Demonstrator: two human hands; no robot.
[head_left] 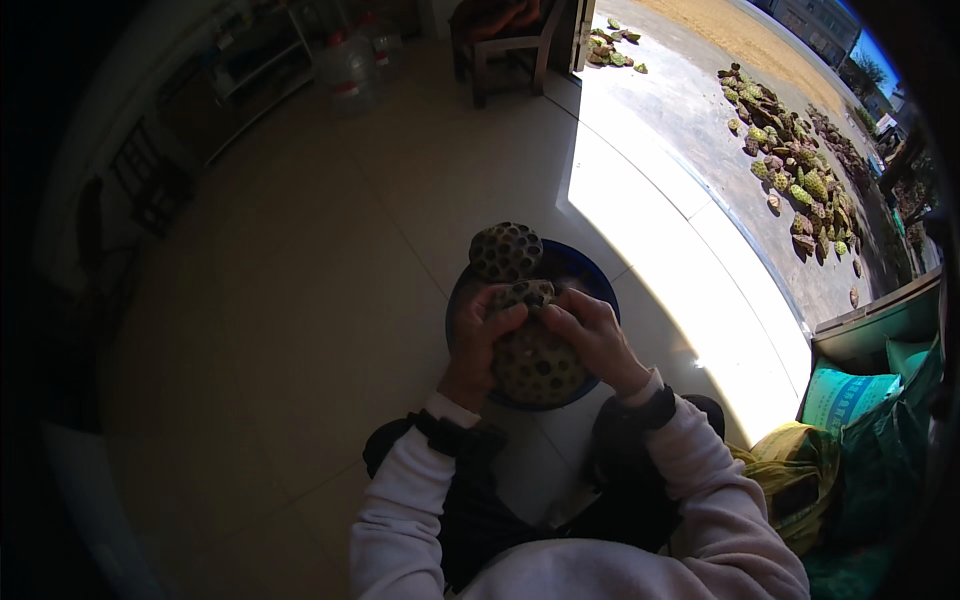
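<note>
My left hand [475, 340] and right hand [605, 338] are clamped on opposite sides of a seed pod [527, 292], thumbs at its near edge, above the blue basin [612, 292]; some fingers are hidden. Risk: uneven thumb pressure could split it suddenly, scattering pieces onto the tiled floor [340, 300]. A larger pod [540, 370] below my thumbs could catch them. The far pod [506, 250] overlaps the basin's rim; a knuckle knock might roll it off.
</note>
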